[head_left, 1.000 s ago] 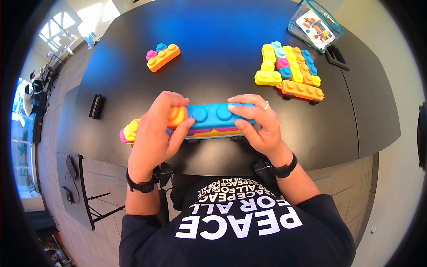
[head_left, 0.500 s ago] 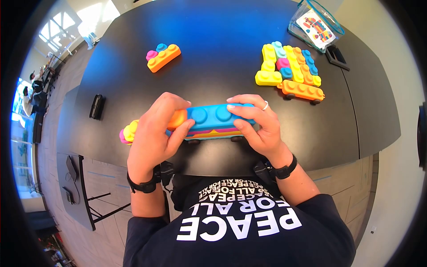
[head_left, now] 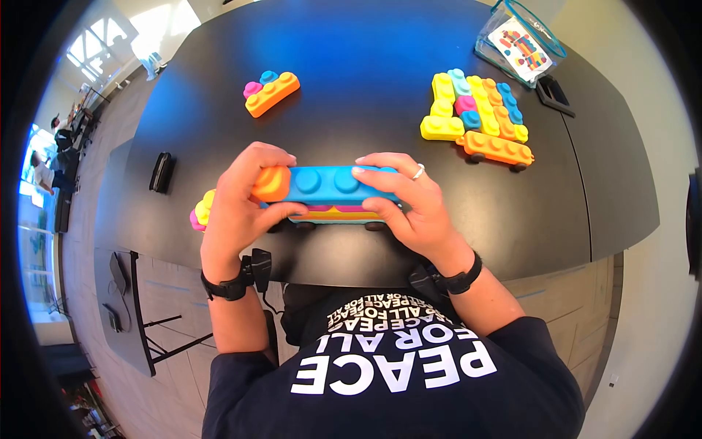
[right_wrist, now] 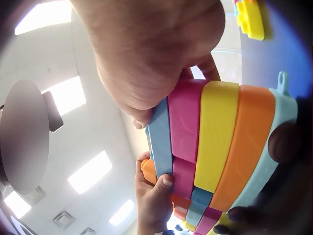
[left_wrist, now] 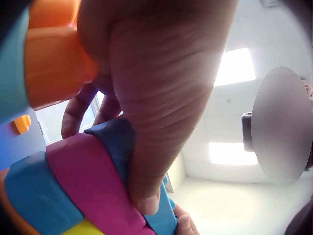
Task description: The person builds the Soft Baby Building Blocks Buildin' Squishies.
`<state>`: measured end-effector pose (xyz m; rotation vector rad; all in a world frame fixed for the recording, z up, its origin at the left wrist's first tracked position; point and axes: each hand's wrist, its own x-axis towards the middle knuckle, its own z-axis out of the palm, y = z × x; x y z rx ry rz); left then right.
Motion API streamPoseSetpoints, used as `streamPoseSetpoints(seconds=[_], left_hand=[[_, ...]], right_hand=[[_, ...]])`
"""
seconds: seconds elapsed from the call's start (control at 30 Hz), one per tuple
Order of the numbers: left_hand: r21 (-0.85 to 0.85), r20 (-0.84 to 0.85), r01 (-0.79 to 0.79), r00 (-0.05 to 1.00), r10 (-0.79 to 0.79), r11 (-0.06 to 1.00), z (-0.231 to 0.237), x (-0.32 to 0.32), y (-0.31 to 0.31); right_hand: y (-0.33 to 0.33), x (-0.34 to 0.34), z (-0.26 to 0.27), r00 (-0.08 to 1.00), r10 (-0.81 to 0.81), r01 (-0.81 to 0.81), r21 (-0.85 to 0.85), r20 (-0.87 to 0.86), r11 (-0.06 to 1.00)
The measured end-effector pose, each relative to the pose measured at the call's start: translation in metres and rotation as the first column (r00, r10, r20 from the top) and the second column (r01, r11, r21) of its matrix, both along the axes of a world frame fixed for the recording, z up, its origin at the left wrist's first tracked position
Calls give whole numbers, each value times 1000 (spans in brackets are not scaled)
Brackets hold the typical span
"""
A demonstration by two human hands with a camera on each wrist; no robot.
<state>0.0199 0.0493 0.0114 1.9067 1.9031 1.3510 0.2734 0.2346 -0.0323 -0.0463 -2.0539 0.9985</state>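
Both hands hold a layered stack of toy building blocks near the table's front edge. Its top is a long blue block (head_left: 322,186) with an orange block (head_left: 272,184) at its left end. Below lie magenta (right_wrist: 185,122), yellow (right_wrist: 219,137) and orange layers on a pale teal wheeled base (right_wrist: 284,105). My left hand (head_left: 235,201) grips the left part, fingers over the far side, thumb along the near side. My right hand (head_left: 418,208) pinches the blue block's right end between fingers and thumb. Yellow and magenta pieces (head_left: 197,219) show left of the left hand.
On the table (head_left: 351,110), a small orange block group (head_left: 274,95) lies at back left. Several joined blocks (head_left: 479,102) lie at right beside an orange wheeled base (head_left: 497,148). A clear bag (head_left: 512,44) stands behind them; a black case (head_left: 161,172) lies left.
Both hands and the stack have shifted left and slightly away from the body. The left thumb has slid lower, from the blue block's upper edge to its near side.
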Motion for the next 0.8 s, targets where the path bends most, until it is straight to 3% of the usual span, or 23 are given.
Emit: streamPoseSetpoints(seconds=[0.17,0.2,0.3,0.4,0.5,0.67,0.8], left_hand=[[-28,12,-82,997,82,996,9,-11,-4],[43,-13,-112,994,113,993,5,-13,-1],[-18,-37,-169,985,169,985,9,-17,-6],[30,-400,-286,875,274,958,29,-4,-10],[121,-600,-348,720,348,930,46,22,-7],[32,-400,-120,908,123,992,46,70,27],[-39,-551,-222,818,164,974,23,80,47]], right_hand=[[-9,-20,5,999,-21,19,44,29,999],[-7,-26,4,999,-21,20,47,32,999],[2,-36,2,998,-2,-1,40,57,999],[2,-37,5,996,14,-15,19,90,1000],[2,-38,6,997,18,-20,30,73,999],[1,-35,7,998,29,-31,36,62,999],[8,-23,12,996,21,-22,12,87,1000]])
